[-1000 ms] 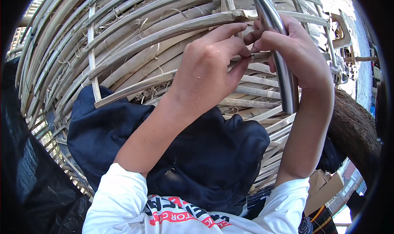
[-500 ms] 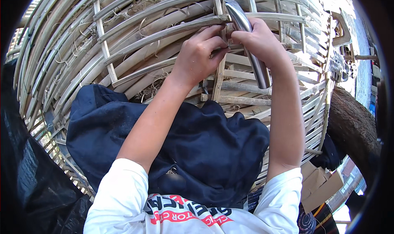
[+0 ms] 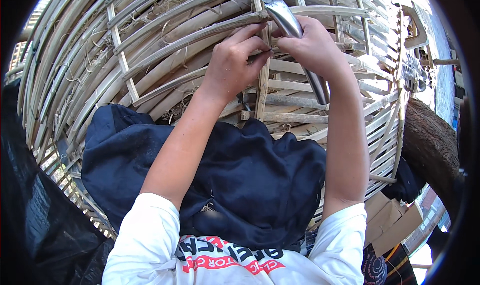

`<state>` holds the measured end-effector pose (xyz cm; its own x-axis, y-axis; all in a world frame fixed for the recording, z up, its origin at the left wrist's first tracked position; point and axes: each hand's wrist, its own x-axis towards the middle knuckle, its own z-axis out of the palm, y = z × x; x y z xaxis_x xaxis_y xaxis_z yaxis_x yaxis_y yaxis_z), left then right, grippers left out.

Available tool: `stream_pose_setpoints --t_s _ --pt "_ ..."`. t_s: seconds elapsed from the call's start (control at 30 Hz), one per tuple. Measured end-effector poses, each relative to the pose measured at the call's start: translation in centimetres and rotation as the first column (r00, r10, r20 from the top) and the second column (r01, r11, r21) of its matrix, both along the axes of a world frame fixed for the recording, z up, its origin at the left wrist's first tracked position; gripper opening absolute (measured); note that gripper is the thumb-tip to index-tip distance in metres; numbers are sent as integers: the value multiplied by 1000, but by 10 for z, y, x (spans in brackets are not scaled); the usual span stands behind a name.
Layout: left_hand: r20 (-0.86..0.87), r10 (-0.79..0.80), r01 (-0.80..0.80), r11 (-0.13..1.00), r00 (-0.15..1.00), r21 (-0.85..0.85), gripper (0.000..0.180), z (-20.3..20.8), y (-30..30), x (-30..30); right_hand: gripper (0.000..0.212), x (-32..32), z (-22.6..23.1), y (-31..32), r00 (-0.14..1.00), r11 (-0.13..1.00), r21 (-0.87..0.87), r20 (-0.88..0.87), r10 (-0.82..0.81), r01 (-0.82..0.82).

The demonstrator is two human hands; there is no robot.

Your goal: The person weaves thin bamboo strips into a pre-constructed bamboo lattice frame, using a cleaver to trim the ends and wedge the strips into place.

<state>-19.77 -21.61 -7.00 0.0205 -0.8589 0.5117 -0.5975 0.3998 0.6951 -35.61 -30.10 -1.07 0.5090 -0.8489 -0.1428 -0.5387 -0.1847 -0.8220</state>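
Note:
My right hand (image 3: 314,47) is wrapped round a steel tool (image 3: 286,16) with a shiny tubular handle. Its upper part flattens like a blade and runs out past the top edge of the view. Just left of it, my left hand (image 3: 232,67) has thumb and fingers pinched together at an upright bamboo strip (image 3: 262,87). A small dark bit shows at the fingertips, too small to name. The fingers are beside the end of a long bamboo slat (image 3: 200,39), part of a wide lattice of slats and crossing strips.
Dark cloth (image 3: 240,180) covers my lap, against the lattice's near side. Black plastic sheeting (image 3: 40,200) lies at left. A thick log (image 3: 431,137) and a cardboard box (image 3: 392,225) are at right. Loose shavings (image 3: 172,116) hang among the slats.
Both hands and the tool have shifted slightly up and left in the picture, and the lattice has shifted likewise. The grips look the same.

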Motion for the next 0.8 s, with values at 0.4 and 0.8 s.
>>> stream_pose_setpoints --t_s 0.4,0.8 --pt "2 -33 33 999 999 38 15 4 1 4 25 15 13 -4 992 980 194 107 -72 50" --pt "43 -26 27 1000 999 -8 15 4 -15 8 22 15 4 -33 990 947 321 128 -54 10"
